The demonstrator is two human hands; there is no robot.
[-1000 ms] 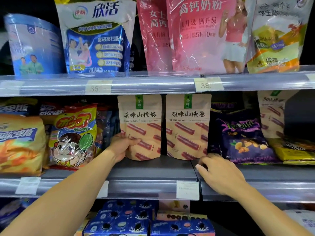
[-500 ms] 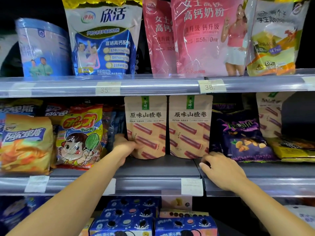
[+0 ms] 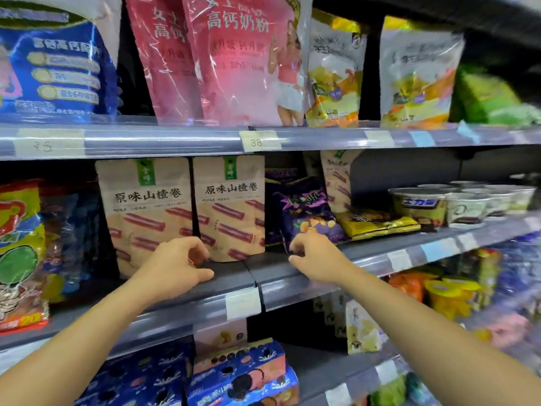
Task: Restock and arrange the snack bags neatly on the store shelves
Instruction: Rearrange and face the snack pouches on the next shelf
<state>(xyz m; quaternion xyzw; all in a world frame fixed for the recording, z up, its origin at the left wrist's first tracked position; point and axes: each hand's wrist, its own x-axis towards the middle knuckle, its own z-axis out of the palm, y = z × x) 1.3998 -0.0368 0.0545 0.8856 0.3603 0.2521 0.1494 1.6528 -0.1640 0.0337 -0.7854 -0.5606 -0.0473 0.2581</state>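
Left hand (image 3: 178, 266) and right hand (image 3: 317, 259) curl near kraft-paper pouches (image 3: 231, 206) (matte, rectangular).

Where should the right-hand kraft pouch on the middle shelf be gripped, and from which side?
Likely the flat upper band of the right kraft pouch, pinched front to back, coming straight in from the front. It stands upright facing out, with the left kraft pouch and the purple bag close on either side, so its side edges are crowded.
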